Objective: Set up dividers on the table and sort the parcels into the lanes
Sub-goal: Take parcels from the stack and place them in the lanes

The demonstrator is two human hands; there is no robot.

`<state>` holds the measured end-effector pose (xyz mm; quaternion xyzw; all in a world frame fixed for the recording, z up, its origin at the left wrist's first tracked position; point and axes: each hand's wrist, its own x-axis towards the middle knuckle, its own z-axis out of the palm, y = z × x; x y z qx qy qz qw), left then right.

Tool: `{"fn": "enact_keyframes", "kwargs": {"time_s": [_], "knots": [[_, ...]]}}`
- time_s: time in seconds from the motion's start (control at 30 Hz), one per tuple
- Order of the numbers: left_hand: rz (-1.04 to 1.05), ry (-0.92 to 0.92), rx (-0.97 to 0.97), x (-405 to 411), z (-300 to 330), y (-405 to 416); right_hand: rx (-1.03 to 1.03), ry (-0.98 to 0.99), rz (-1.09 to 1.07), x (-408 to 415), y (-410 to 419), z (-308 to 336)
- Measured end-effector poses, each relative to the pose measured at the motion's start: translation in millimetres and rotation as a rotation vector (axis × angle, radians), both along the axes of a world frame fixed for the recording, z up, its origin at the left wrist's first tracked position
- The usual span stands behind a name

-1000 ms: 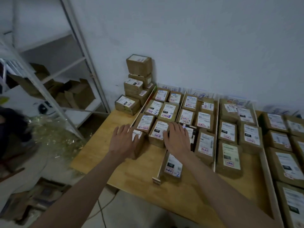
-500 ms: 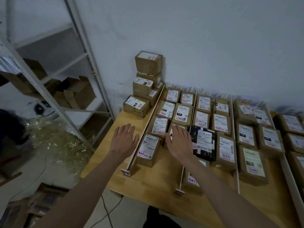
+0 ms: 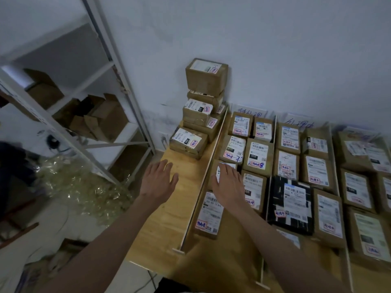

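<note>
Parcels (image 3: 257, 159): brown, white-labelled, between dividers (image 3: 204, 180).

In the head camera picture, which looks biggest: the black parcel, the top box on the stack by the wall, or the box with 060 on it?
1. black parcel
2. top box on the stack and box with 060 look about alike; the stack is farther away, so unsure.

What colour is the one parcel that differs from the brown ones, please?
Black, with white labels: the black parcel, clearest in the head view.

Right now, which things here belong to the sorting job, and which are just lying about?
Job:
- dividers
- sorted parcels
- stacked parcels
- black parcel
- table
- hands: left, right

Lying about:
- shelf rack
- empty cartons
- plastic wrap on floor
</note>
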<state>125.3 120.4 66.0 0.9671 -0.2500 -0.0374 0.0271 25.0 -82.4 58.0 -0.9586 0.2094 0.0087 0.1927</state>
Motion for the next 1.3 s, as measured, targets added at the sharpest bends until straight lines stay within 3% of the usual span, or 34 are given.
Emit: {"fn": "enact_keyframes", "kwargs": {"time_s": [0.37,0.6,0.8,1.0,1.13,1.23,1.3], "knots": [[-0.165,0.129,0.010,121,-36,-3,0.114,0.074,-0.205,89,19,-32],[-0.236,0.150,-0.008,200,-77,-20,0.126,0.100,-0.211,159,18,-60],[-0.313,0.154,-0.068,229,-98,-36,0.183,0.185,-0.179,204,4,-78],[-0.386,0.176,-0.079,231,-113,-24,0.134,0.222,-0.133,196,20,-95],[-0.325,0.237,-0.146,240,-121,-22,0.109,0.145,-0.081,186,47,-98],[-0.048,0.421,-0.373,242,-124,-30,0.148,0.055,-0.011,183,65,-96],[0.137,0.527,-0.547,240,-129,-36,0.155,-0.011,-0.093,186,66,-96]]}}
